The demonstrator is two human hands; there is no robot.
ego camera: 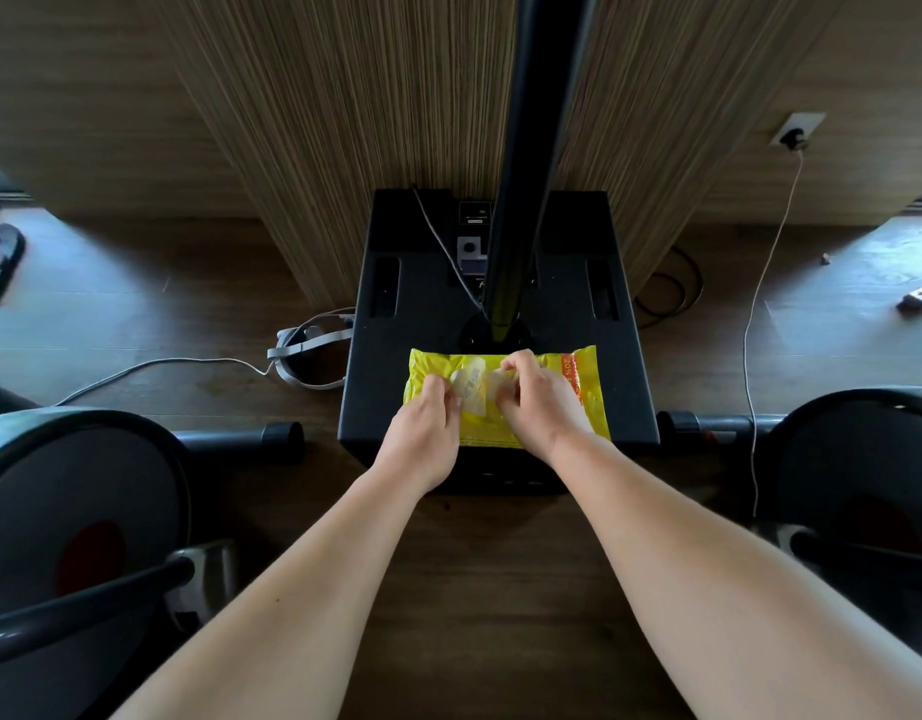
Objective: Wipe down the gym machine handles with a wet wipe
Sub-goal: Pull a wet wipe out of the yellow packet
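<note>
A yellow pack of wet wipes lies flat on a black box-shaped base from which a black pole rises. My left hand pinches the clear flap at the pack's middle, and the flap is lifted. My right hand rests on the pack just right of the flap, fingertips pinching at the opening where a bit of white wipe shows. No machine handle is clearly in view.
Black exercise machines stand at the lower left and lower right, with bars reaching toward the base. White cables and a grey strap lie on the wooden floor. A wood-panelled wall stands behind, with a socket.
</note>
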